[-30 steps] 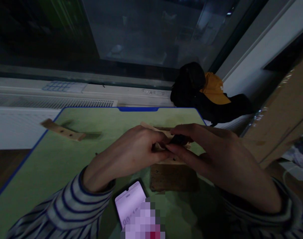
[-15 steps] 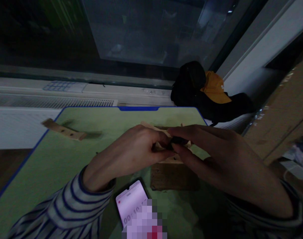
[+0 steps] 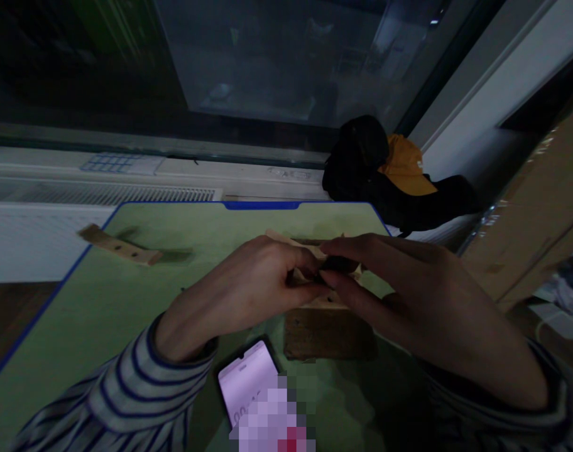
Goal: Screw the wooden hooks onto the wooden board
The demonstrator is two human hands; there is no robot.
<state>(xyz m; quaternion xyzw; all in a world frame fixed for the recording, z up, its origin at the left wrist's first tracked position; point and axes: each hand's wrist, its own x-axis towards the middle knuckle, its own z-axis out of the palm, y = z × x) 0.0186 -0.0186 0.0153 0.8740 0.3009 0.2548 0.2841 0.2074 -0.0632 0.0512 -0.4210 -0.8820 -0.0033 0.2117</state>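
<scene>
Over a brown wooden block (image 3: 328, 336) on the green table, my two hands meet. My left hand (image 3: 262, 276) is closed, thumb and forefinger pinched together above a pale wooden strip (image 3: 310, 300) with a small hole. What that pinch holds is hidden. From the right, my right hand (image 3: 399, 289) is closed too, its fingertips touching my left fingers around a small dark piece that I cannot make out. More pale wood shows behind the fingers, mostly covered by them.
A drilled wooden strip (image 3: 121, 246) lies at the table's left edge. A phone (image 3: 249, 376) showing a timer lies in front of the block. Behind are a radiator (image 3: 102, 191), a window, a black bag (image 3: 357, 157) and an orange cap (image 3: 406, 163). A cardboard box (image 3: 536, 207) stands at right.
My right fingertips have shifted slightly left, closer to my left fingers. My left hand and the wooden block have hardly moved.
</scene>
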